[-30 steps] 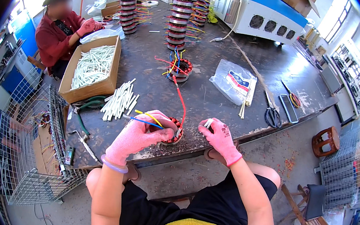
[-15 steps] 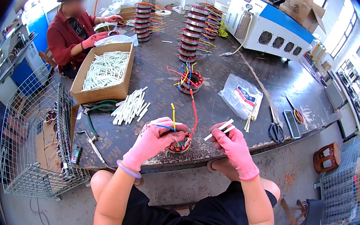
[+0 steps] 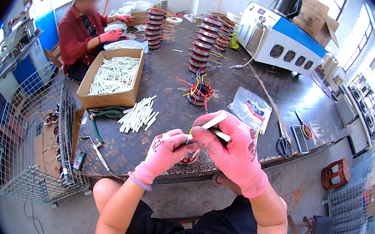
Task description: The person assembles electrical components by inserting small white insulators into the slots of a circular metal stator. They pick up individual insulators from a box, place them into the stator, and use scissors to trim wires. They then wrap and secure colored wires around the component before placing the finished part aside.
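Observation:
Both my hands wear pink gloves. My right hand (image 3: 234,151) is closed on two short white sleeves (image 3: 215,121), with its fingertips close to my left hand's. My left hand (image 3: 160,155) pinches thin wire leads, one of them yellow, above a small wound motor stator (image 3: 188,158) at the table's near edge. The hands partly hide that stator and its wires. Just beyond lies another stator (image 3: 200,94) with red, blue and yellow leads. Left of my hands is a loose pile of white sleeves (image 3: 138,115).
A cardboard box (image 3: 109,101) full of sleeves stands left, near a co-worker in pink gloves (image 3: 110,36). Stacked stators (image 3: 206,41) rise behind. Right are a plastic bag (image 3: 246,102), scissors (image 3: 283,145), a phone (image 3: 300,139) and a white-blue machine (image 3: 280,40). Green-handled pliers (image 3: 108,112) lie left.
My right hand has moved left and inward with the white sleeves, meeting my left hand over the near stator. The left hand's fingers have closed in on the wire leads.

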A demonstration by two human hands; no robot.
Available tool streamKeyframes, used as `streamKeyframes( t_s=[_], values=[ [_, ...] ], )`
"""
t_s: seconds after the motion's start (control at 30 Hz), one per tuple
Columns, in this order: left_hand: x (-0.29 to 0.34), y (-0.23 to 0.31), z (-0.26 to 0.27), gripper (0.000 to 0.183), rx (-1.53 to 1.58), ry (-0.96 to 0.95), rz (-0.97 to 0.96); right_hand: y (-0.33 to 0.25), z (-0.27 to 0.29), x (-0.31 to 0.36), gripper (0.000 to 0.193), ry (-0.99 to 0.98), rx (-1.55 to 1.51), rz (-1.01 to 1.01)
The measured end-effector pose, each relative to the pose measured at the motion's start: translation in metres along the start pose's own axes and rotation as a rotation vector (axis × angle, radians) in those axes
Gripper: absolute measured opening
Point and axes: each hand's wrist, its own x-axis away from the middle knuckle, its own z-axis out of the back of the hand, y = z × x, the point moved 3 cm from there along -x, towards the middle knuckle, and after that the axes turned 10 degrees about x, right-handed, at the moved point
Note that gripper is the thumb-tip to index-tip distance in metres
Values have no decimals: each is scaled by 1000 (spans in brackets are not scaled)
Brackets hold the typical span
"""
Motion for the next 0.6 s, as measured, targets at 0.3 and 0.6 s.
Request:
streamKeyframes(
  t_s=[0.3, 0.6],
  values=[
    [3, -7, -1, 20, -50, -9, 37, -12, -4, -5, 14, -50, 184, 72],
    [2, -5, -2, 20, -21, 19, 23, -15, -2, -6, 16, -79, 322, 129]
  ],
)
